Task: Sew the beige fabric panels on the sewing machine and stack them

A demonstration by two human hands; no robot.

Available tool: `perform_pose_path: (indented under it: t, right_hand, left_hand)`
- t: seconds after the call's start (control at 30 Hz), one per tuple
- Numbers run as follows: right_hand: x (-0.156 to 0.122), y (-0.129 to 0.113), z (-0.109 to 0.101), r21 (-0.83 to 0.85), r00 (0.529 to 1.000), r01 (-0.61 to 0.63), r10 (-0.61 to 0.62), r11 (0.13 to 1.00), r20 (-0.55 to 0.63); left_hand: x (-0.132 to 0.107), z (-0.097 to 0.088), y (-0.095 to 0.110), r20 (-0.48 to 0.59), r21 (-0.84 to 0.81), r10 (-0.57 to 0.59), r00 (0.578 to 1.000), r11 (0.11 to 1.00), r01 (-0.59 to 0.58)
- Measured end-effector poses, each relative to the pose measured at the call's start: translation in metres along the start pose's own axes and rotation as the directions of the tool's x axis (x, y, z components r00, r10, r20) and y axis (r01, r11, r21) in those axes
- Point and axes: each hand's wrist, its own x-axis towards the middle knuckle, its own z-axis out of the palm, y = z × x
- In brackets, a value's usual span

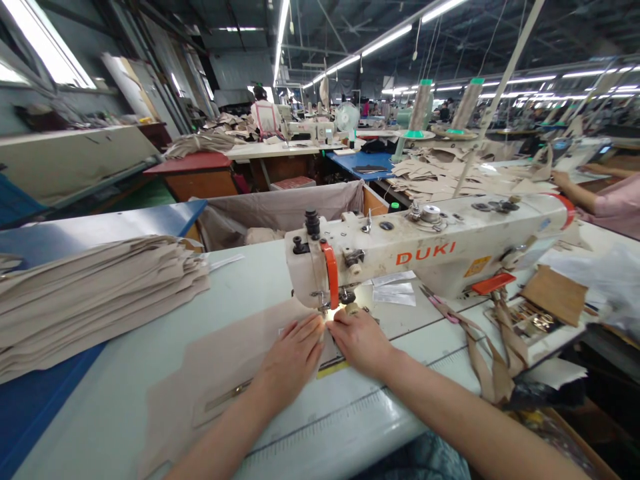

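A beige fabric piece (200, 360) lies flat on the pale sewing table, its far end beneath my left hand. A zipper (227, 395) is set in a slot in the fabric, beside my left forearm. My left hand (295, 347) presses flat with fingers stretched, just left of the needle area. My right hand (357, 337) has its fingers bent and pinched together at the lit presser foot; what lies between the fingertips is hidden. Directly above both hands is the head of the white sewing machine (425, 247), with an orange guard (330, 273) at its front.
Stacked beige fabric pieces (100, 293) lie at left. Scissors (440, 305), fabric strips (493, 367) and a small parts tray (535, 320) are at right. Behind the machine stands a cloth-lined bin (280, 207). A co-worker's arm (575, 193) shows at the right edge.
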Motion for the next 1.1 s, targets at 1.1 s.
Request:
perform_pose_path:
  t: [1.1]
  right_hand:
    - [-0.005, -0.001, -0.001, 0.006, 1.0, 0.004, -0.004, 1.0, -0.027]
  left_hand:
    - [0.0, 0.0, -0.009, 0.024, -0.024, -0.131, 0.991, 0.991, 0.131]
